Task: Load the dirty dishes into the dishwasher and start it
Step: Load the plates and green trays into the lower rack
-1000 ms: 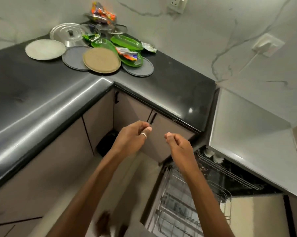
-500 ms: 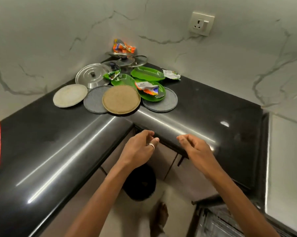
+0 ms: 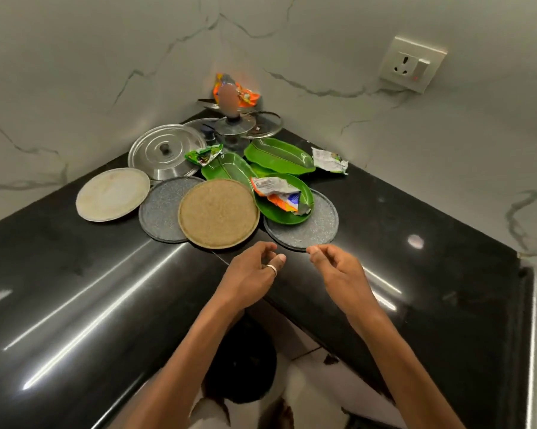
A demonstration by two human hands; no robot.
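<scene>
Dirty dishes (image 3: 165,212) lie heaped in the corner of the black bench (image 3: 75,305), at the centre of the frame in the head view. A tan plate (image 3: 218,213) lies on top at the front, overlapping a grey plate to its left. A cream plate (image 3: 112,194) sits further left, a steel lid (image 3: 165,151) is behind, and green leaf-shaped plates (image 3: 279,156) lie toward the back. One green plate carries a crumpled wrapper (image 3: 276,193) and rests on a second grey plate (image 3: 310,232) at the front right. The dishwasher does not show here.

Both hands hover low in the frame, just before the pile. The left hand (image 3: 251,274), a ring on one finger, has a loose, half-curled grip with nothing in it. The right hand (image 3: 338,269) is likewise loosely curled and empty. Its fingertips (image 3: 313,249) are right at the near rim of the second grey plate; whether they touch it I cannot tell.

The step looks like the reach for a dish to carry off. The next move likely calls for taking a front plate by its rim. The tan one is free on top, while the grey one at the right is pinned under the green plate, whose wrapper ought to be cleared first.
</scene>
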